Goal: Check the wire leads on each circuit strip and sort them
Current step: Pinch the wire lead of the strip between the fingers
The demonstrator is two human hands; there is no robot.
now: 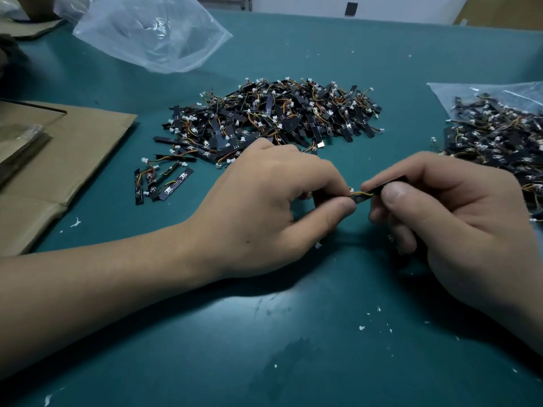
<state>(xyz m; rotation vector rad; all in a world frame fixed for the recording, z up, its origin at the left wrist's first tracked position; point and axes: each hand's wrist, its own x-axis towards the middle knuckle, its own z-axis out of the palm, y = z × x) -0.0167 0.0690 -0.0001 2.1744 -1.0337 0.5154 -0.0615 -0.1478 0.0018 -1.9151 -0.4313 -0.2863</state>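
Pinching circuit strip (392, 181) between left hand (264, 207) and right hand (458, 221); clear bag (464, 90) at right holds more strips (499, 136).

A teal surface (264, 333) spreads under the left hand (264, 207) and the right hand (458, 218). Small white scraps (362, 327) dot it, mostly nearer than the right hand. A flattened brown cardboard sheet (73, 160) lies to the left of the left hand. A greyish stack (20, 145), too blurred to name, rests on the sheet's far-left part. Well beyond the left hand lies a crumpled clear plastic bag (152, 33).
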